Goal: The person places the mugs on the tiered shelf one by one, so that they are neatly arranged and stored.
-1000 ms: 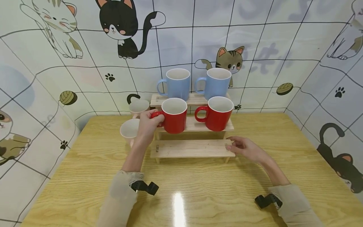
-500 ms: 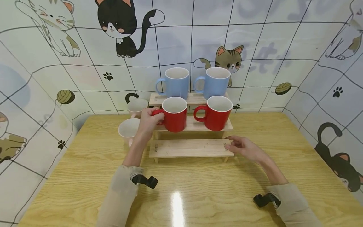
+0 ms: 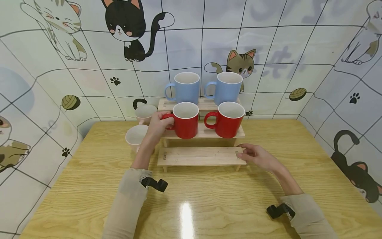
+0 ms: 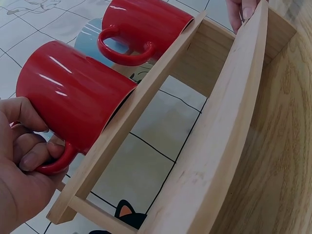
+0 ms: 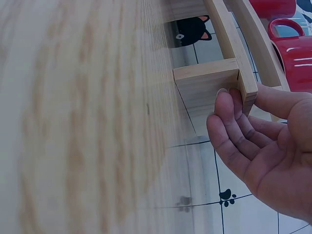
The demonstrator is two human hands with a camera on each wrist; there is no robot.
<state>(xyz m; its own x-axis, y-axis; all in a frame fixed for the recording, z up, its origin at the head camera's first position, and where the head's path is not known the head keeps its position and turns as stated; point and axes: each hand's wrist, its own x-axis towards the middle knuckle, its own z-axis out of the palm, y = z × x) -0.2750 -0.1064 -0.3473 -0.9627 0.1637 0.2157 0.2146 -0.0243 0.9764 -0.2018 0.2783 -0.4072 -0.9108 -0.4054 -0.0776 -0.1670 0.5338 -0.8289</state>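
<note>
Head view: The left hand (image 3: 158, 126) grips the handle (image 3: 167, 116) of the left red mug (image 3: 186, 121), which is upright at the left end of the middle shelf (image 3: 203, 133). The right red mug (image 3: 229, 120) occupies that shelf's right end. The right hand (image 3: 259, 157) pinches the right end of the front shelf (image 3: 200, 156). Two blue mugs (image 3: 187, 89) stand on the top shelf (image 3: 206, 105). Two pale mugs (image 3: 135, 135) sit left of the shelves, toward the back left corner of the table (image 3: 232, 205).

Left wrist view: Fingers are curled through and around the handle. The mug's base meets the middle shelf near its front edge; full seating cannot be confirmed. The step in hand appears to be positioning this mug.

Right wrist view: The thumb and curled fingers close on the front shelf's end, apparently to steady it. The next move likely calls for checking that the base is level, then freeing the left fingers from the handle without tipping the mug.
</note>
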